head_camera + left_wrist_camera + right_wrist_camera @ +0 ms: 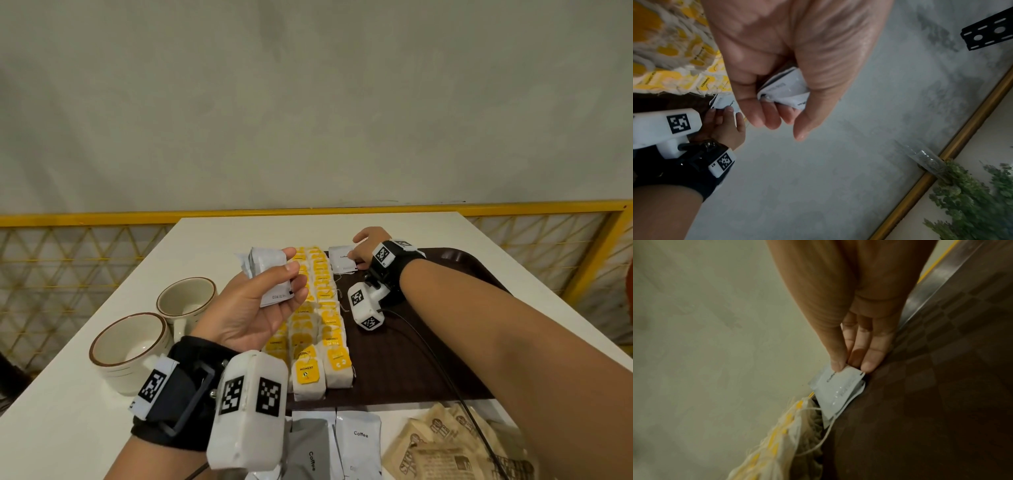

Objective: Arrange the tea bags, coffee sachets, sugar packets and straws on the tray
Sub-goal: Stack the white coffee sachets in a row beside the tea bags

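A dark brown tray point(421, 356) lies on the white table. Rows of yellow-tagged tea bags point(318, 329) fill its left side. My left hand point(260, 298) is raised palm-up above the tea bags and grips a stack of white coffee sachets point(269, 277) point(785, 91). My right hand point(363, 251) reaches to the tray's far left corner and pinches a white coffee sachet point(342, 262) point(838, 386) between thumb and fingers; it lies on another sachet there, beside the tea bags point(793, 434). No straws are in view.
Two cream mugs point(130, 349) point(186, 303) stand on the table left of the tray. More coffee sachets point(358, 442) and brown sugar packets point(445, 448) lie near the front edge. A yellow railing point(548, 209) runs behind the table.
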`<state>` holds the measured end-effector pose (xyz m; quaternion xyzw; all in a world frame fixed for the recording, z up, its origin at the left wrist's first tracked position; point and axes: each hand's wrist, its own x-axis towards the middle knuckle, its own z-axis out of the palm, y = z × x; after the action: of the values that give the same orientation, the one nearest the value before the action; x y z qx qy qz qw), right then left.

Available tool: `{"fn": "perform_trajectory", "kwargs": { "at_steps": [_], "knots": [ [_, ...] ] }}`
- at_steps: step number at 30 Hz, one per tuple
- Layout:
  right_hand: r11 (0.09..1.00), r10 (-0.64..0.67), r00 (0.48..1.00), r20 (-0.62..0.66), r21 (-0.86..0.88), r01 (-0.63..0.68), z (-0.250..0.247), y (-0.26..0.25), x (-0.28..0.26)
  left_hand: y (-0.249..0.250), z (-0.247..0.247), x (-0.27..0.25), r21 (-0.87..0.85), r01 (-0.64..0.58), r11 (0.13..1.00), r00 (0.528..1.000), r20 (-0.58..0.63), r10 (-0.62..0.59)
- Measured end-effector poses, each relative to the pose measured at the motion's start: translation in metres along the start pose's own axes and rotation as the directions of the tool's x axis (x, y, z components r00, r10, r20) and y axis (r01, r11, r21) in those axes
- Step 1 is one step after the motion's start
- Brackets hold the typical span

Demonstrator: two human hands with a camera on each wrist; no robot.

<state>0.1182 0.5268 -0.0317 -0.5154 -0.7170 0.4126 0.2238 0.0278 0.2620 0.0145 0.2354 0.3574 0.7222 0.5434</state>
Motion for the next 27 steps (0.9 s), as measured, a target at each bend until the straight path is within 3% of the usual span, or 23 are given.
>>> {"fn": "perform_trajectory", "kwargs": {
  "at_steps": [27],
  "knots": [
    [0.997, -0.024, 0.996, 0.084, -0.065, 0.03, 0.0046, 0.0017, -0.0001, 0.0053, -0.0014, -0.0016, -0.016, -0.014, 1.0, 1.0, -0.006, 0.014]
  ]
}}
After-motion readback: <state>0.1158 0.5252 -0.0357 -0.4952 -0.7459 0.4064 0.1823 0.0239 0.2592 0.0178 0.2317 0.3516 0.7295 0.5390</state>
